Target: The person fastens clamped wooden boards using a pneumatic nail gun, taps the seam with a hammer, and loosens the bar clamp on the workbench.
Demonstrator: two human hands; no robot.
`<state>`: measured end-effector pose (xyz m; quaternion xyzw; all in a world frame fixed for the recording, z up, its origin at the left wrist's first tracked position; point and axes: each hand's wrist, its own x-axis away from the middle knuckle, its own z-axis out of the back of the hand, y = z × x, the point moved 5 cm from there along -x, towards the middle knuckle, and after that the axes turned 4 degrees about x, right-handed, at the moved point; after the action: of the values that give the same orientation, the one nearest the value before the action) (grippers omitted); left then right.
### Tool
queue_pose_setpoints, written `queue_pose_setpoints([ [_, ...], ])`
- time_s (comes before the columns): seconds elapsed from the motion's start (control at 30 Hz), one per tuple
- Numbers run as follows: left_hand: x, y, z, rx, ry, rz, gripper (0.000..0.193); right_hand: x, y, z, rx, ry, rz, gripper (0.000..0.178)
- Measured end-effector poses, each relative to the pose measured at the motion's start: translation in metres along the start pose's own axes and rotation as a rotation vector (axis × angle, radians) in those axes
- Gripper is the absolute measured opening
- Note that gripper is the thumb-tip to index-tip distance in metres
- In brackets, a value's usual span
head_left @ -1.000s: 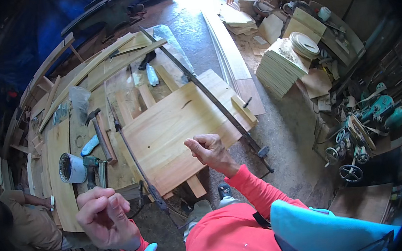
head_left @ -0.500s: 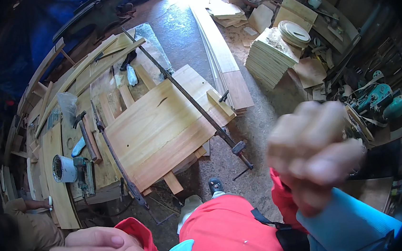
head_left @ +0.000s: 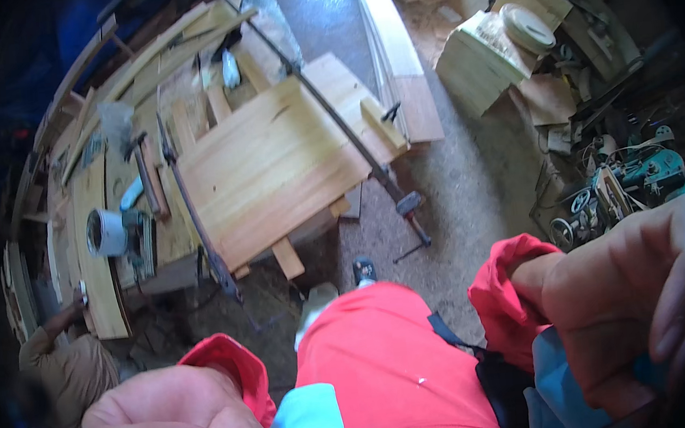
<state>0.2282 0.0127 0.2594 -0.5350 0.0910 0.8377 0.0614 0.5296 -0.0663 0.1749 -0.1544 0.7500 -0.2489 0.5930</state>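
My left hand (head_left: 161, 421) is raised at the lower left, closed, its fingers curled; whether anything is inside is hidden. At the right rim my right hand (head_left: 630, 291) is open, fingers loosely bent downward and apart, with nothing visible in them. Both wrists come out of red sleeves. Light-blue cloth (head_left: 308, 421) hangs beside my red clothing, and more shows below the right hand. Ahead, out of reach of both hands, a wide wooden panel (head_left: 281, 166) lies between two long bar clamps, the right one (head_left: 334, 117) across it, the left one (head_left: 186, 195) along its left edge.
On the workbench are a hammer (head_left: 147, 174), a white pot (head_left: 105, 232), a green power tool (head_left: 143, 244) and a bottle (head_left: 230, 69). A person (head_left: 75, 368) is at the left. Stacked boards (head_left: 398, 62), a sheet pile (head_left: 476, 64) and green machinery (head_left: 641, 176) stand to the right.
My right hand has moved outward to the right and down, its fist loosening. The left hand has turned slightly, staying low. The bench now appears higher in view.
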Motion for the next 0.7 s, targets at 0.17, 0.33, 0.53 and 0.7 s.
queue_pose_setpoints([
  [0.17,0.006,-0.001,-0.002,0.009,-0.051,0.137,0.039,0.018,0.009,0.004,-0.082,0.03,-0.076,0.018],
  [0.33,0.014,0.002,-0.004,-0.004,-0.037,0.145,0.038,0.024,0.027,-0.008,-0.131,0.045,-0.122,0.014],
  [0.53,0.02,0.014,0.006,-0.115,-0.047,0.152,0.034,0.033,0.031,-0.011,-0.198,0.054,-0.145,0.009],
  [0.7,0.03,0.002,-0.001,-0.098,0.204,0.062,0.034,0.035,0.051,-0.015,-0.245,0.06,-0.177,0.005],
])
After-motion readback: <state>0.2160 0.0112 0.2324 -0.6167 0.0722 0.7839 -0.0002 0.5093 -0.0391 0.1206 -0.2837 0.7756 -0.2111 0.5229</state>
